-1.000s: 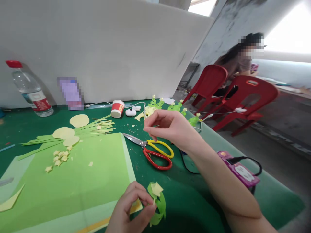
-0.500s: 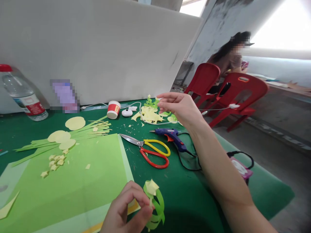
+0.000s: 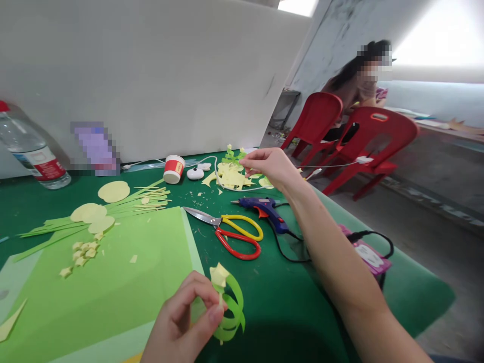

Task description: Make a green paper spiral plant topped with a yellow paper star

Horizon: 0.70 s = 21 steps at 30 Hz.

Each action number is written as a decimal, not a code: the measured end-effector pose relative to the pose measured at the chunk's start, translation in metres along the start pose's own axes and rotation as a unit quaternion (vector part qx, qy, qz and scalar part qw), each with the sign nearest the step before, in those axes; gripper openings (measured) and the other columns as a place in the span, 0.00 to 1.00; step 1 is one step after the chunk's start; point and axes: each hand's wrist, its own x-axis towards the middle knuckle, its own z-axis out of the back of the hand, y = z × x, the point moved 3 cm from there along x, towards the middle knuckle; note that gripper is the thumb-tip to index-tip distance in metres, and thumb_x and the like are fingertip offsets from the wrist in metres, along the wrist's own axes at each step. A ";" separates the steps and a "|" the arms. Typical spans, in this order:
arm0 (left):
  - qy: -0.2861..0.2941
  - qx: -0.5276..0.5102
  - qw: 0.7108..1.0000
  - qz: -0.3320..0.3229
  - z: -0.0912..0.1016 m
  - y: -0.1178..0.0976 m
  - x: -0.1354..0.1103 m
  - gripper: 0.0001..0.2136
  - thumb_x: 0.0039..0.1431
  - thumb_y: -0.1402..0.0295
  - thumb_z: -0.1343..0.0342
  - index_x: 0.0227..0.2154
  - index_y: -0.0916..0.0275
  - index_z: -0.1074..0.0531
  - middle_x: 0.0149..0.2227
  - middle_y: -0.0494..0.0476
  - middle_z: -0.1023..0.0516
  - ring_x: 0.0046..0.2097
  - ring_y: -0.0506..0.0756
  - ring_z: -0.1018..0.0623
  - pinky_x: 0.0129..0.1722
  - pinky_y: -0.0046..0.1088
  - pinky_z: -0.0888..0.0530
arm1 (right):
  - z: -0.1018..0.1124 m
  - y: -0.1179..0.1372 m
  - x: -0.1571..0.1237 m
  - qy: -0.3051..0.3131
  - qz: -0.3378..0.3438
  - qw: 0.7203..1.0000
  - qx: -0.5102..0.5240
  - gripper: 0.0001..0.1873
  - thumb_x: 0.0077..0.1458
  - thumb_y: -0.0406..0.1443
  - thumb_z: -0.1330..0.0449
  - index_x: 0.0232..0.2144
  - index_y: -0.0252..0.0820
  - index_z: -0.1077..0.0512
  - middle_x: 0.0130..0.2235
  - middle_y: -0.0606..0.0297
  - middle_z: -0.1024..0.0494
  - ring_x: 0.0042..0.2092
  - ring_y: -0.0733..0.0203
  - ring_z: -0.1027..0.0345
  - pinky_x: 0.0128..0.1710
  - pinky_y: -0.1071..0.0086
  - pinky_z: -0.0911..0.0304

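Low at the front, my left hand (image 3: pixel 185 317) pinches the thin pale stick of a green spiral paper tree (image 3: pixel 237 307), upright, with a yellow paper star (image 3: pixel 219 275) on top. My right hand (image 3: pixel 270 169) reaches to the back of the table, thumb and forefinger drawn together above a heap of yellow paper scraps (image 3: pixel 231 177). Whether anything is between those fingertips is too small to tell. Just behind them stand small green paper trees (image 3: pixel 230 154) with star tops. Scissors (image 3: pixel 230 232) with yellow and red handles and a blue glue gun (image 3: pixel 264 209) lie between my hands.
Green paper sheets (image 3: pixel 124 282) cover the left, bearing folded paper stars (image 3: pixel 85 252), yellow paper discs (image 3: pixel 113 191) and strips. A paper cup (image 3: pixel 174 169), white earbud case (image 3: pixel 195 174), cable, phone (image 3: pixel 96 148) and bottle (image 3: pixel 41 161) line the back. A person (image 3: pixel 365 83) sits beyond red chairs (image 3: pixel 378 136).
My left hand has shifted slightly left and up in view with the paper tree. My right hand has lowered a little towards the scraps, and its thumb and forefinger have come closer together.
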 end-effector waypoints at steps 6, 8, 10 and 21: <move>-0.048 -0.016 0.999 -0.009 0.009 -0.015 0.006 0.13 0.44 0.57 0.38 0.19 0.59 0.31 0.27 0.50 0.32 0.33 0.50 0.32 0.33 0.23 0.36 | -0.021 -0.005 -0.003 0.055 -0.016 0.998 -0.025 0.11 0.40 0.38 0.35 0.18 0.37 0.31 0.18 0.69 0.33 0.21 0.72 0.37 0.25 0.72 0.33; -0.064 -0.014 0.997 -0.029 0.014 -0.020 0.012 0.12 0.45 0.57 0.38 0.20 0.60 0.31 0.27 0.49 0.33 0.33 0.50 0.33 0.32 0.22 0.36 | -0.031 -0.008 -0.005 0.081 -0.021 0.996 -0.033 0.11 0.41 0.38 0.36 0.18 0.37 0.32 0.18 0.68 0.32 0.21 0.71 0.37 0.25 0.71 0.33; -0.075 -0.021 0.995 -0.058 0.021 -0.024 0.020 0.11 0.45 0.58 0.38 0.22 0.59 0.30 0.28 0.49 0.32 0.33 0.49 0.33 0.32 0.21 0.36 | -0.040 -0.010 -0.006 0.100 -0.019 0.994 -0.041 0.10 0.42 0.37 0.37 0.19 0.37 0.32 0.19 0.67 0.30 0.21 0.70 0.36 0.25 0.71 0.33; -0.134 -0.063 0.983 -0.106 0.044 -0.035 0.047 0.07 0.47 0.63 0.38 0.28 0.60 0.26 0.29 0.48 0.28 0.34 0.48 0.31 0.36 0.22 0.34 | -0.059 -0.015 -0.012 0.132 0.013 0.989 -0.071 0.03 0.42 0.32 0.40 0.23 0.37 0.27 0.22 0.65 0.26 0.22 0.68 0.33 0.27 0.70 0.31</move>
